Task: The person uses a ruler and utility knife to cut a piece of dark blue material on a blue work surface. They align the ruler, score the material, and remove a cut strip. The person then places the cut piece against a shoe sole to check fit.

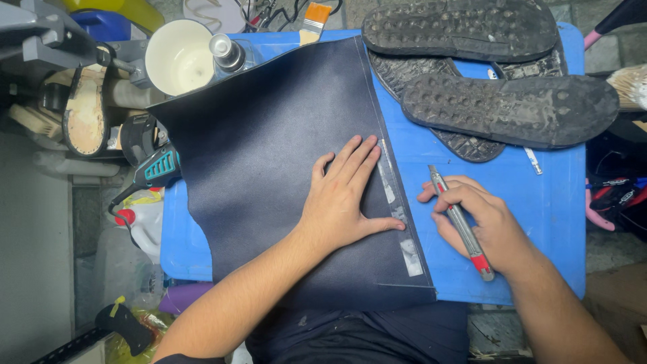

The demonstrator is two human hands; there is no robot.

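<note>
A large sheet of dark navy leather [269, 148] lies spread over a blue work board [539, 222]. My left hand [347, 195] presses flat on the sheet near its right edge, fingers together, thumb pointing at a clear strip [397, 209] that runs along that edge. My right hand [475, 219] holds a grey and red utility knife [461, 226] just right of the strip, its tip pointing up and away from me.
Several black rubber shoe soles [512, 108] are stacked at the board's far right. A cream cup [178, 57], a bottle [229, 54] and a small brush [313, 20] stand at the back. A shoe on a last [84, 111] and a teal tool [155, 168] crowd the left.
</note>
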